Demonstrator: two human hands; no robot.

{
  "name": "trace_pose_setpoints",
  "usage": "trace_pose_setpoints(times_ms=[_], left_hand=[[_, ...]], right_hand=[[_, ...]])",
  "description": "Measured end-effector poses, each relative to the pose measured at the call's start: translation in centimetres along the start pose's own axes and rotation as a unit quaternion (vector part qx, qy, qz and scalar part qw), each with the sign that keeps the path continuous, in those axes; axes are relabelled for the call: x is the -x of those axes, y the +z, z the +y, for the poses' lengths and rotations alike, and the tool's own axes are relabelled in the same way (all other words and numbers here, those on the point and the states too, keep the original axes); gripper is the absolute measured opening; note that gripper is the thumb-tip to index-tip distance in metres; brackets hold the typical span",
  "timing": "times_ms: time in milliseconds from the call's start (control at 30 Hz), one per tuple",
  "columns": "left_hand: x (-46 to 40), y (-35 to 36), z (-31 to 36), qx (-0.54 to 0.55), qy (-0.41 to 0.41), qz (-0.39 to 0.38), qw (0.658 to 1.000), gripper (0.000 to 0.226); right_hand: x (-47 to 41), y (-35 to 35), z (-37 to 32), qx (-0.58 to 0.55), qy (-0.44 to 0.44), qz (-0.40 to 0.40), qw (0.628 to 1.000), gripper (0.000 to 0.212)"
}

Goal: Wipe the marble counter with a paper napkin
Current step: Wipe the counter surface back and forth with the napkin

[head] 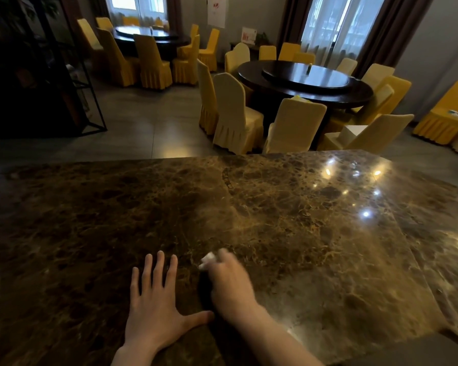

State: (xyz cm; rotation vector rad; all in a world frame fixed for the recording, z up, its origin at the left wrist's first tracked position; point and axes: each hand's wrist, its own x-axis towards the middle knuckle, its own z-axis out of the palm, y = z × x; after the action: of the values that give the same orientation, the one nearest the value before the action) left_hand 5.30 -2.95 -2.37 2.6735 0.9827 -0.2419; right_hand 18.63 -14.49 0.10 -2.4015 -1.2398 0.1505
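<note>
A dark brown marble counter [288, 220] with gold veining fills the lower half of the view. My left hand [154, 305] lies flat on it, palm down, fingers spread, holding nothing. Just to its right my right hand [230, 283] is blurred and pressed on the marble, closed over a small white paper napkin [207, 259]. Only a crumpled corner of the napkin shows past my fingers.
The counter's far edge [169, 158] runs across the middle of the view. Beyond it stand two round dark dining tables [302, 77] ringed by yellow-covered chairs [233, 112]. A black metal shelf frame [72, 75] stands at the left. Ceiling lights glare on the marble at right.
</note>
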Motion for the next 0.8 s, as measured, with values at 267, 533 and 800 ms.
trace_pose_setpoints(times_ms=[267, 533, 800], left_hand=[[0.2, -0.1, 0.1, 0.018, 0.004, 0.016, 1.0, 0.154], [0.0, -0.4, 0.2, 0.002, -0.004, -0.012, 1.0, 0.159], [0.2, -0.3, 0.4, 0.011, -0.007, 0.001, 1.0, 0.155]], right_hand=[[2.0, -6.9, 12.8, 0.054, 0.209, 0.11, 0.97, 0.016], [2.1, -1.0, 0.2, 0.005, 0.037, -0.007, 0.999, 0.022], [4.0, -8.3, 16.2, 0.082, 0.23, 0.102, 0.964, 0.012]])
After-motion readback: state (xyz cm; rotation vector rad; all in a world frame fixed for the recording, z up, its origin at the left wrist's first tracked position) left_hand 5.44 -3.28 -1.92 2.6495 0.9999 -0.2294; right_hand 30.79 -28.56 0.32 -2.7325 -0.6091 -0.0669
